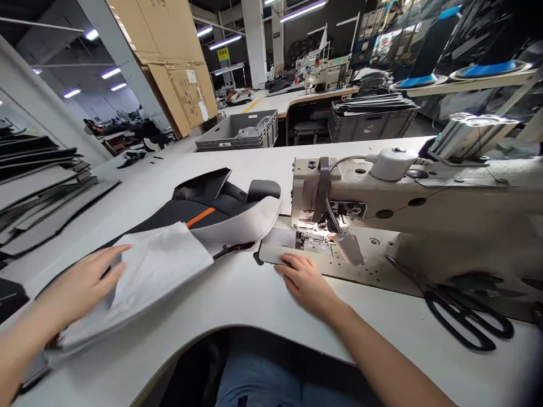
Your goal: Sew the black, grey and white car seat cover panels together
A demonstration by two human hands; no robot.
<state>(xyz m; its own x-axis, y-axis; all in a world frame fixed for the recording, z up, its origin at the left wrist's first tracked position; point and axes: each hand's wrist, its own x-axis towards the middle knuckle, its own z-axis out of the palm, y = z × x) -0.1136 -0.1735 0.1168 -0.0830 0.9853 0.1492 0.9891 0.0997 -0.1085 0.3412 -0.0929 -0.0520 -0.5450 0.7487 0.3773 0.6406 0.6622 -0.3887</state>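
My left hand (82, 282) lies flat on a stacked piece of grey and black fabric (169, 260) with an orange stripe, spread over the white table (237, 294) at the left. My right hand (305, 281) rests palm down on the table, its fingertips touching the front edge of the sewing machine bed (339, 263), just left of the needle area. Neither hand grips anything. The beige sewing machine (407, 203) stands to the right, its lamp lit over the needle plate.
Black scissors (462, 308) lie on the machine bed at the right. Stacks of dark cut panels (38, 186) sit at the far left. A grey crate (240, 133), cardboard boxes (178, 73) and further workbenches stand behind the table.
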